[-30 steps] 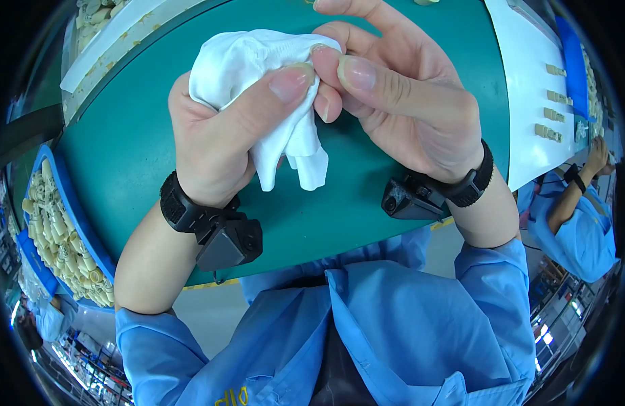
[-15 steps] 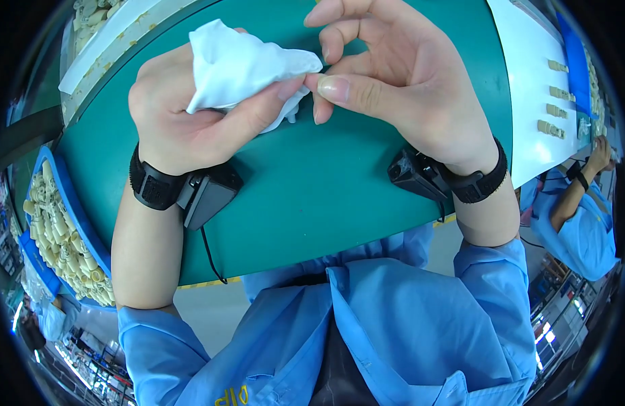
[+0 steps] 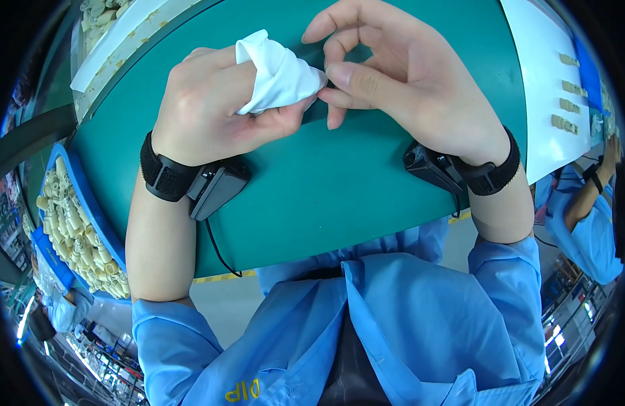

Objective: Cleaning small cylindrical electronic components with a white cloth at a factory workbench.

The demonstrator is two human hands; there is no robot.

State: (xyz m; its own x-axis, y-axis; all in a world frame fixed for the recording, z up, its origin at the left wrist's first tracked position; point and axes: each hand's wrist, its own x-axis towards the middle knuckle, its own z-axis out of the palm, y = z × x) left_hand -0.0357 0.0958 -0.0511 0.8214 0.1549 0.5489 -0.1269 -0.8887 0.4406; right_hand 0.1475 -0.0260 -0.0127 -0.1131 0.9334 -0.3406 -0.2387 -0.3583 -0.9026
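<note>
A white cloth (image 3: 278, 76) is wrapped about the fingers of my left hand (image 3: 207, 108), which grips it closed. The cloth's narrow end reaches toward my right hand (image 3: 411, 78). My right thumb is bent in against the curled fingers, its tip close to the end of the cloth; the forefinger arches apart above. Whatever lies between the right fingertips is too small and hidden to make out. Both hands are held above the green tabletop (image 3: 326, 203), and each wrist wears a black strap with a dark box on it.
A blue bin (image 3: 89, 193) full of cream plastic parts (image 3: 79, 230) stands at the left. More such parts (image 3: 99, 17) lie beyond the pale rail. On the right, several small parts (image 3: 565, 124) sit on a white sheet (image 3: 539, 88). A co-worker's arm (image 3: 587, 196) shows farther right.
My left hand has rolled over, and the cloth now sits tighter around its fingers. My right thumb has drawn in toward its own fingers. The whole view has shifted slightly.
</note>
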